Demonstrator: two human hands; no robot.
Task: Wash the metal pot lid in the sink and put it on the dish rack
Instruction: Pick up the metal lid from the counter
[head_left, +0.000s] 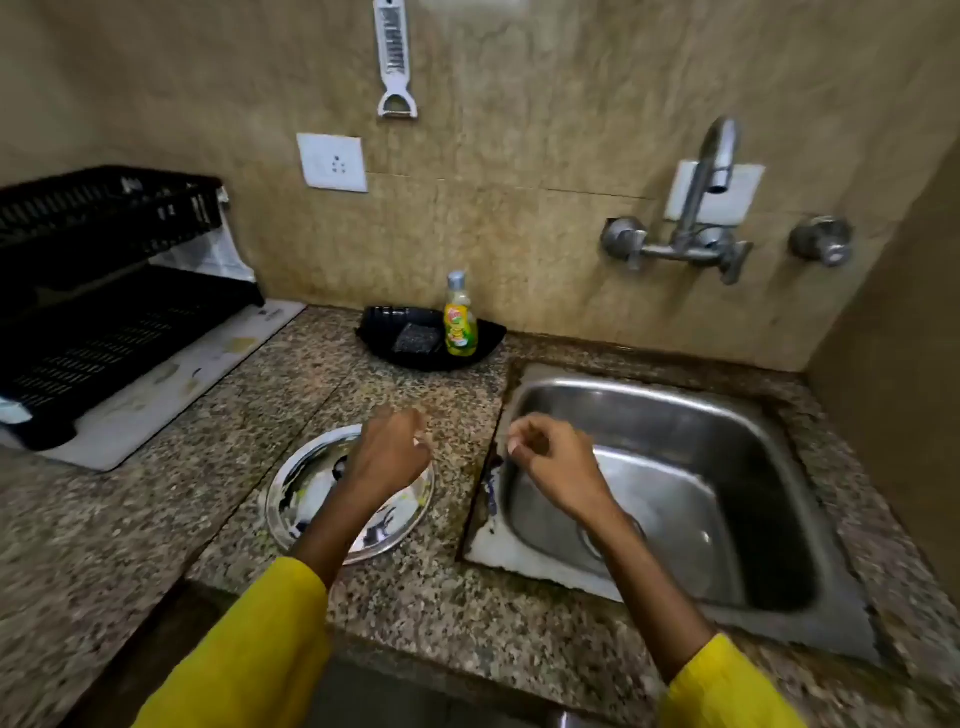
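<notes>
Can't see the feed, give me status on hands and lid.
Left hand and right hand empty, loosely curled. Pot lid on counter, unwashed. Sink empty.

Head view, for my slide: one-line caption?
Both hands hover empty; metal lid lies beside the sink.

The left hand (387, 454) and its forearm cover the middle of the metal pot lid (306, 486), so any knob there is hidden. The dish rack (98, 291) runs off the left edge. The label on the soap bottle (460, 327) is too small to read (only yellow and red show). The right forearm hides part of the sink (675, 415) drain. Both yellow sleeves (249, 654) are cut off at the bottom edge.
</notes>
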